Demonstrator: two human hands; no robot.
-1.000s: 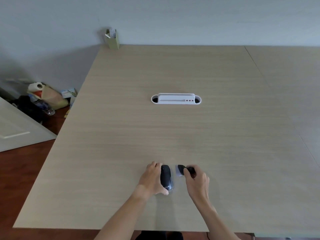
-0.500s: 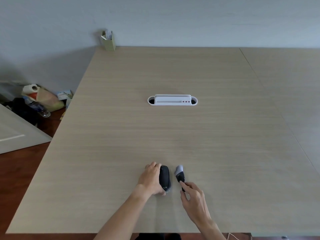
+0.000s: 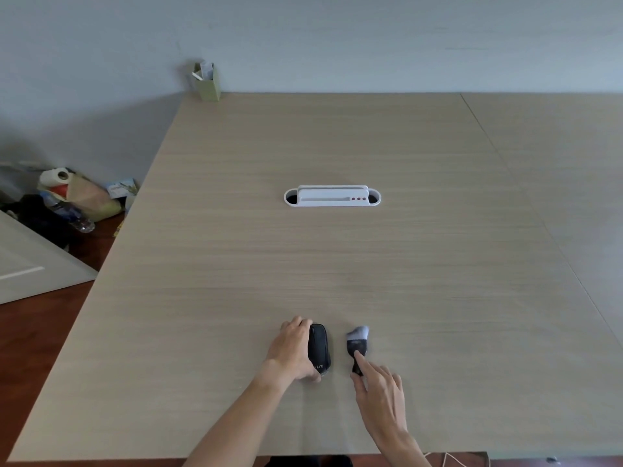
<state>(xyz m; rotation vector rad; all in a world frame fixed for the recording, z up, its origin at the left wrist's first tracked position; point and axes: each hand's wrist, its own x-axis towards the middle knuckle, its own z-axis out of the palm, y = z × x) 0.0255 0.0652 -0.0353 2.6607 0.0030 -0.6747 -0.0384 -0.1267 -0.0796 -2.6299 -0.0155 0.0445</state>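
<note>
A black computer mouse (image 3: 319, 347) lies near the front of the wooden table (image 3: 337, 264). My left hand (image 3: 292, 350) grips its left side, thumb at the rear end and fingers curled over the front. To the right lies a small black brush (image 3: 357, 345) with pale grey bristles pointing away from me. My right hand (image 3: 381, 392) rests behind it. The straight index fingertip touches the brush's black handle, and the other fingers lie loosely spread.
A white cable-port cover (image 3: 332, 197) with red dots is set into the table's middle. A green paper holder (image 3: 207, 82) stands at the far left corner. Bags, a paper roll and a bottle (image 3: 72, 203) lie on the floor to the left.
My right hand let go of the brush and drew back toward me; the brush now lies flat on the table, touched by one fingertip. My left hand stays on the mouse.
</note>
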